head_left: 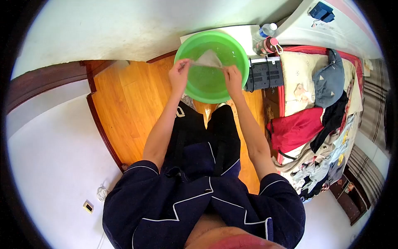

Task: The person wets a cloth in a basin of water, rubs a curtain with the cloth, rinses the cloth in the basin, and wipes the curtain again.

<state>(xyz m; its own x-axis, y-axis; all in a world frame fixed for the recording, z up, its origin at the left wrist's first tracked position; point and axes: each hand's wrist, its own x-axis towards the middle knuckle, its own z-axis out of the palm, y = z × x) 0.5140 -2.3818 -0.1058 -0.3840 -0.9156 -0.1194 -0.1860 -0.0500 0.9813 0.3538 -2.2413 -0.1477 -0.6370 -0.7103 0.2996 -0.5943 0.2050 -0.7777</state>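
A round green basin (237, 85) with water in it stands in front of me. Over it, a small thin whitish cloth (209, 59) is stretched between my two hands, its middle hanging in a rough triangle. My left hand (180, 72) pinches one end above the basin's left side. The other end is pinched by my right hand (232, 76), near the basin's right side. Whether the cloth touches the water, I cannot tell. What exact kind of cloth it is does not show.
The basin rests on a white surface (186, 38) by the wall. At its right are a clear bottle (265, 31), a dark bottle with a pink lid (268, 45) and a black box (266, 74). A bed with clothes, including a red garment (296, 129), lies at right.
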